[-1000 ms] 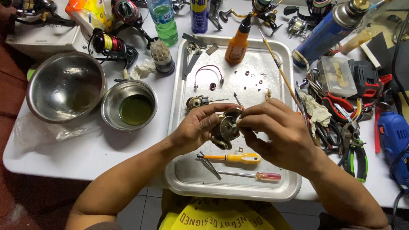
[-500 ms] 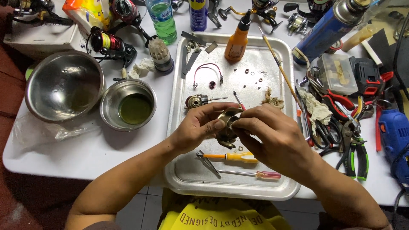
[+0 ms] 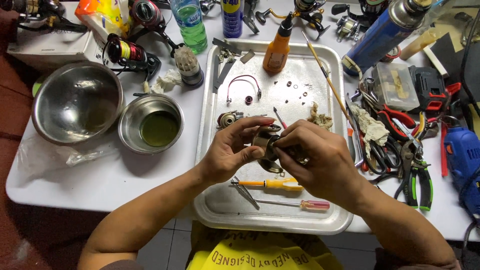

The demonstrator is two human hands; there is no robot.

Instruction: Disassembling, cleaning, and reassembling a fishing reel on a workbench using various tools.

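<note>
Over a metal tray [image 3: 320,80], both my hands hold a small dark and bronze fishing reel body [image 3: 266,142]. My left hand [image 3: 231,150] grips it from the left, fingers curled round it. From the right, my right hand [image 3: 312,157] pinches its top with fingertips. Under the hands on the tray lie a yellow-handled screwdriver [image 3: 275,184], metal tweezers [image 3: 246,192] and a thin red-handled screwdriver [image 3: 305,204]. A small reel part [image 3: 227,119] lies just beyond my left hand.
The tray also holds an orange oil bottle [image 3: 276,50], a wire bail [image 3: 243,85], tiny washers [image 3: 298,90], a brush [image 3: 325,75]. Two steel bowls [image 3: 75,102] [image 3: 150,122] stand left. Pliers [image 3: 415,170], a blue gas can [image 3: 382,35] and a blue power tool [image 3: 462,155] crowd the right.
My hands have turned the reel body slightly and shifted a little toward the tray's middle; the right fingers now sit on its top. Nothing else moved.
</note>
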